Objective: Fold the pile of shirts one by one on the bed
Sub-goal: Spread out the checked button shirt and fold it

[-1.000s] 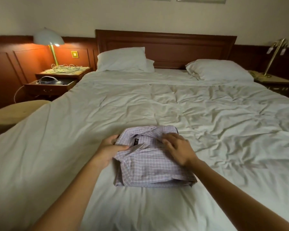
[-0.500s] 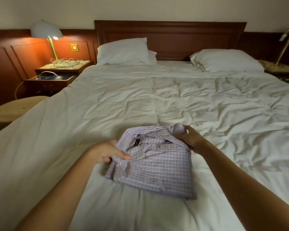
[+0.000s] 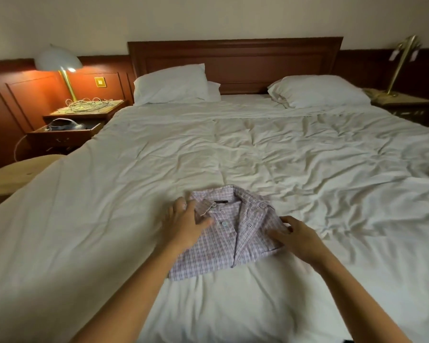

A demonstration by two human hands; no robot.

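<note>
Friend: Where is the shirt?

Me: The folded checked shirt [image 3: 223,233] lies on the white bed [image 3: 109,219], right in front of me. Its collar points to 12 o'clock, toward the headboard [image 3: 233,60].

Friend: What are your hands doing?

Me: My left hand [image 3: 186,226] lies flat and loose on its 9 o'clock side. My right hand [image 3: 297,237] pinches the cloth at its 3 o'clock edge.

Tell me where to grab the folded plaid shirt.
Plaid shirt: probably both side edges, coming in low from left and right. It lies flat, collar up, and its front placket gapes, so a top pinch could unfold it.
</note>
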